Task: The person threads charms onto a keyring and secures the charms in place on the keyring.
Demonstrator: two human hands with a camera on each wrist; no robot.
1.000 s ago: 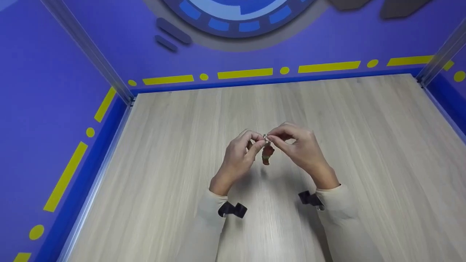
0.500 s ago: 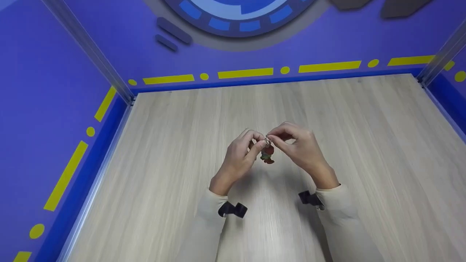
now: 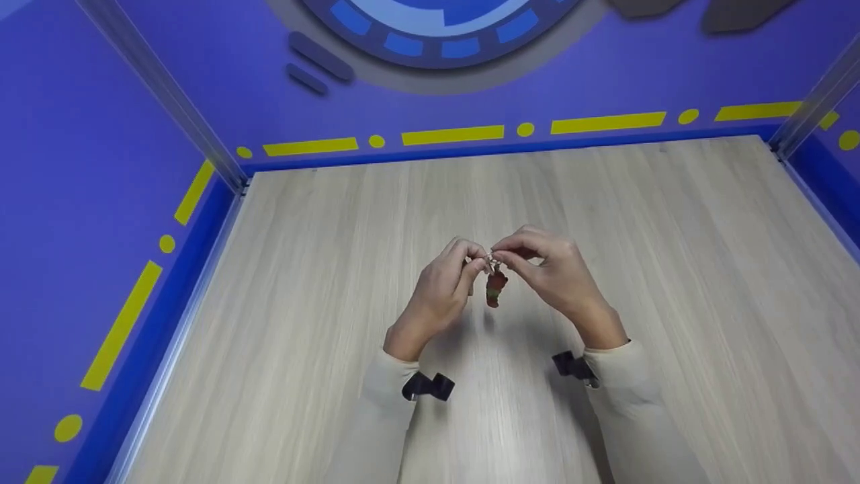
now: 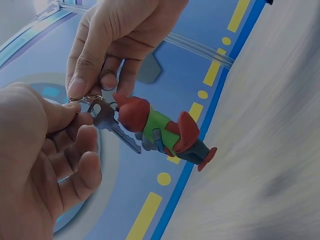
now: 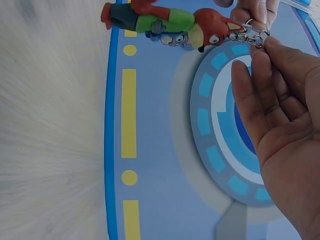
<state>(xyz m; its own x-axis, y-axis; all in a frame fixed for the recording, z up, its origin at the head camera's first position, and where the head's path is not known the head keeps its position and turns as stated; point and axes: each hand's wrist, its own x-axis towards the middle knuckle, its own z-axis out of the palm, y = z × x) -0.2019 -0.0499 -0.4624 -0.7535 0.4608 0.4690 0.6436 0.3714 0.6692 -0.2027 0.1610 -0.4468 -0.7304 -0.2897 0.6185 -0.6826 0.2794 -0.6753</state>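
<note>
Over the table [image 3: 336,235] — hands [image 3: 437,289] [image 3: 554,275] pinch keyring [image 4: 82,99]; fingers [image 4: 84,66] apparently hide part.

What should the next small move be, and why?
Perhaps nudge the key along the metal rings with the left hand: the key's head sits close beside it, the right hand pinches the rings, and the figure hangs below.

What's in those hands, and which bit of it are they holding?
A keychain. The left hand and the right hand both pinch it by the metal rings at its top; the little figure and the key hang below.
</note>
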